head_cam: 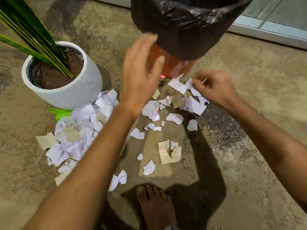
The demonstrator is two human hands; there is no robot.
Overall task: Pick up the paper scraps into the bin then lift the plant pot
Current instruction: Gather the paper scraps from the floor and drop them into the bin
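An orange plastic bin (172, 67) lined with a crinkled black plastic bag (186, 22) stands on the rough, mottled concrete floor (249, 130), and everything else is placed here with respect to it. The left hand (141, 73) hovers just in front of the bin's lower wall, fingers straight and spread, blurred, its grip released and holding nothing. The right hand (214, 87) is low to the right of the bin's base, fingers curled; its grip pinches a torn white paper scrap (189, 83) that lies against the floor close to the bin's foot. More torn white and tan paper scraps (166, 113) lie scattered on the floor in front of the bin, some touching its base, with a larger tan piece (167, 153) further toward the person. A thick heap of white and tan scraps (83, 130) lies to the left of the bin and nearer the camera, beside a bright green leaf piece (61, 112). A round white ceramic plant pot (73, 90) filled with brown soil stands upright well to the left of the bin, the heap touching its base; long green leaves (28, 32) rise from it. A bare foot (154, 206) rests on the floor in front of the bin, at the bottom edge of the view.
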